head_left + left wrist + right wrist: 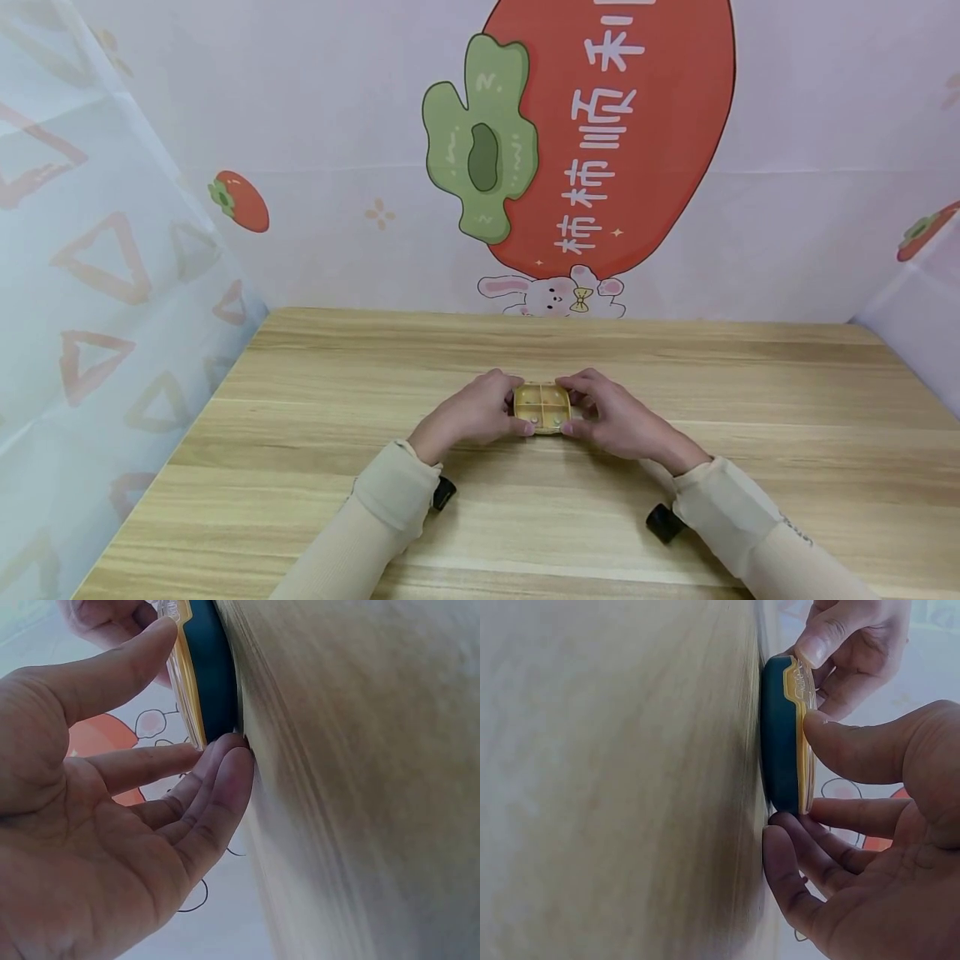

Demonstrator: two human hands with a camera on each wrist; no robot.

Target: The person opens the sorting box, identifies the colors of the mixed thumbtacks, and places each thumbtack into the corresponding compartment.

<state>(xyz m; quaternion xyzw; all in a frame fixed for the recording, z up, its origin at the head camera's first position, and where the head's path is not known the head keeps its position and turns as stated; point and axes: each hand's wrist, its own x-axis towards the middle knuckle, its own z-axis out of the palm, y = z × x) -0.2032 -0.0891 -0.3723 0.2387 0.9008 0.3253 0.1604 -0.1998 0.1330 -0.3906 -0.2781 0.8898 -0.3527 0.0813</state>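
A small pill box (543, 406) lies flat on the wooden table, its yellow upper part divided into compartments under a clear lid. Small pale bits show in the near compartments, too small to identify. From the side, the pill box (211, 671) has a dark teal base. My left hand (487, 407) grips its left side, thumb at the near edge and fingers toward the far edge. On the opposite side my right hand (615, 417) holds it the same way. In the right wrist view, the right thumb (855, 746) touches the lid's rim.
The wood-grain table (315, 417) extends around both hands. A printed cloth backdrop (337, 100) stands along its far edge, with more cloth at both sides. Black devices (664, 523) sit under the cream sleeves (723, 508) at the wrists.
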